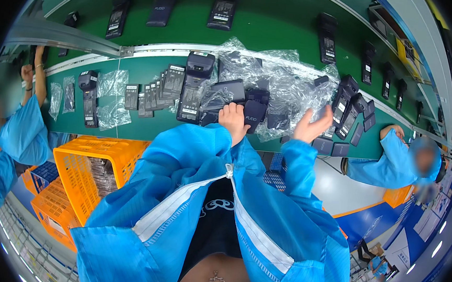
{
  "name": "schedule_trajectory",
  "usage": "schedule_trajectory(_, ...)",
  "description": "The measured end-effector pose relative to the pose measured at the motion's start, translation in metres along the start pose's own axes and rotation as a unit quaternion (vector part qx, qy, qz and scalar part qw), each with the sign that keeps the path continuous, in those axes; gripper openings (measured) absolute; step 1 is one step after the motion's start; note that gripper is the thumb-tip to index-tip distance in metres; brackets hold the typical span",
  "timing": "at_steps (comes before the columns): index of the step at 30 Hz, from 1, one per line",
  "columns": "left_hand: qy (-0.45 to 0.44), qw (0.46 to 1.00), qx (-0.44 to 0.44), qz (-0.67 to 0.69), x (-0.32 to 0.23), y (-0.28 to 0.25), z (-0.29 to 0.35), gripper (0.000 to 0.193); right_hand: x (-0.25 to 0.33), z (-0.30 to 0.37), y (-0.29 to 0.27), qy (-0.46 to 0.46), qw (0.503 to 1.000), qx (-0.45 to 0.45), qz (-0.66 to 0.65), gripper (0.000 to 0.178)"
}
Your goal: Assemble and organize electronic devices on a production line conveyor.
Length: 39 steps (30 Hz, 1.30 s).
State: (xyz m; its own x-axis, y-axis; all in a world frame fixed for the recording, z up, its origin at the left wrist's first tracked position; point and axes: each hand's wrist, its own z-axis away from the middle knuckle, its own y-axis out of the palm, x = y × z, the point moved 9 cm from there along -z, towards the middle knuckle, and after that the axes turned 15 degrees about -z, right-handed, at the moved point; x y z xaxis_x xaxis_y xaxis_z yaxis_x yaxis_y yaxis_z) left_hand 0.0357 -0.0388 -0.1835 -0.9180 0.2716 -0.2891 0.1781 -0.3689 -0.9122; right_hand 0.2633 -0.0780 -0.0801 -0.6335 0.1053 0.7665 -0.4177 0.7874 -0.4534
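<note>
Dark handheld terminal (pixel 254 111) under left hand (pixel 233 119)

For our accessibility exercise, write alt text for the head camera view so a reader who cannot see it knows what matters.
A person in a blue coat works at a green workbench: the left hand rests on a dark handheld terminal, the right hand lifted open beside crumpled clear plastic bags. More terminals line the conveyor belt; an orange crate stands lower left, co-workers either side.

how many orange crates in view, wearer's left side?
3: a large orange crate beside the blue sleeve, two smaller ones stacked lower left. More may be hidden.
</note>
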Motion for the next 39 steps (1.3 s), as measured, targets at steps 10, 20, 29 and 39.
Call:
schedule_trajectory(10, -0.006, 0.965, 0.033, 0.261, 0.027, 0.015, -0.001, 0.029, -0.023, 0.118, 0.071, 0.281, 0.924, 0.236, -0.111, 0.048)
schedule_trajectory(20, 0.123, 0.432, 0.029, 0.893, 0.108, -0.162, 0.040, 0.053, 0.017, 0.126, 0.103, 0.062, 0.930, 0.303, 0.198, 0.094)
schedule_trajectory(29, 0.209, 0.457, 0.018, 0.865, 0.105, -0.260, 0.067, 0.086, 0.013, 0.133, 0.109, 0.064, 0.898, 0.397, 0.175, 0.079)
schedule_trajectory(39, 0.130, 0.576, 0.036, 0.806, 0.084, -0.212, 0.053, 0.075, 0.024, 0.116, 0.062, 0.173, 0.951, 0.256, -0.016, 0.032)
